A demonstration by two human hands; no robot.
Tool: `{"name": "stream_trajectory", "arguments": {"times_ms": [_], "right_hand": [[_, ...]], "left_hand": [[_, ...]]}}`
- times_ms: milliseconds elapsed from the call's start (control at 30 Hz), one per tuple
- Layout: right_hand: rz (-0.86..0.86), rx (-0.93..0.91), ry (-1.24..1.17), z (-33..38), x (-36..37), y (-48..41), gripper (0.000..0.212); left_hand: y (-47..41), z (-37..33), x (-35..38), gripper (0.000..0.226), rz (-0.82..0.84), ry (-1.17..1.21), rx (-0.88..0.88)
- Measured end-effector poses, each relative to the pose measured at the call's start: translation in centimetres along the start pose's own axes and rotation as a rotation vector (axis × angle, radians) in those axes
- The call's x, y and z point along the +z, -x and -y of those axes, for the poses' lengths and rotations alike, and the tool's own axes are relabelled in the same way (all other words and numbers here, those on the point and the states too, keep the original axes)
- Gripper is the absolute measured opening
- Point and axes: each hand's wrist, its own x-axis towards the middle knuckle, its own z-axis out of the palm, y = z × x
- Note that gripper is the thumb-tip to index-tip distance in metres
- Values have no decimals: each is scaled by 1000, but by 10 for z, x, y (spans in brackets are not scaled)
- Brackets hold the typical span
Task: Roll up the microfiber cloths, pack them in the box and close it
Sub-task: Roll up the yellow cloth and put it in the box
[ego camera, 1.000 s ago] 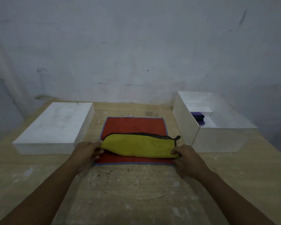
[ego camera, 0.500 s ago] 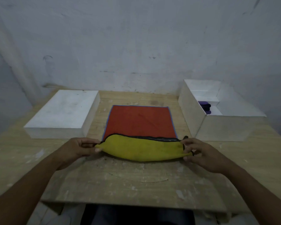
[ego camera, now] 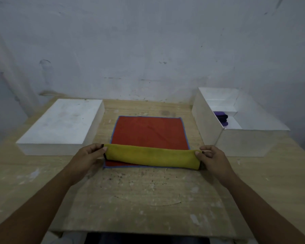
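Yellow cloth [ego camera: 152, 156]: rolled into a long tube with black trim at both ends, running from 9 to 3 o'clock across the 6 o'clock edge of the red cloth [ego camera: 149, 132]. Whether it rests on the red cloth or hangs just above it cannot be told.
Left hand [ego camera: 85, 158]: at the tube's 9 o'clock end, its grip closed on that end, thumb and curled fingers pinching it.
Right hand [ego camera: 214, 159]: at the tube's 3 o'clock end, its grip pinching that end between thumb and curled fingers.
Red cloth: spread flat at the middle of the table [ego camera: 148, 191], blue-edged, a thin strip of it showing on the near side of the tube.
Box [ego camera: 245, 141]: white, open, at 3 o'clock of the red cloth, just beside it, with dividers inside.
Purple cloth [ego camera: 221, 118]: rolled, inside the box, in a compartment against its 9 o'clock wall.
Lid [ego camera: 60, 124]: white, flat face up, at 9 o'clock of the red cloth, near it but apart.
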Motion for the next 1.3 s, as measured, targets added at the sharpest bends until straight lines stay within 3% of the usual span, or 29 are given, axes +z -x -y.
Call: {"name": "stream_trajectory", "arguments": {"times_ms": [200,333,600,733,967,1167,1300], "right_hand": [[-88,46,121,-7,7,-13,22],[-171,-9,222,1,9,-9,22],[-60,-2,482,9,13,13,41],[30,78,573,10,14,13,40],[92,206,502,15,11,6,42],[104,214,390,27,12,7,37],[80,257,214,35,10,9,34]], "left_hand": [[-11,6,18,9,-202,-196,20],[-18,12,18,17,-287,-520,82],[-16,15,20,39,-226,-694,4],[-10,14,23,40,-193,-743,6],[-3,7,29,52,-173,-700,-9],[-6,7,29,42,-179,-581,-10],[-5,4,28,25,-218,-646,-55]]}}
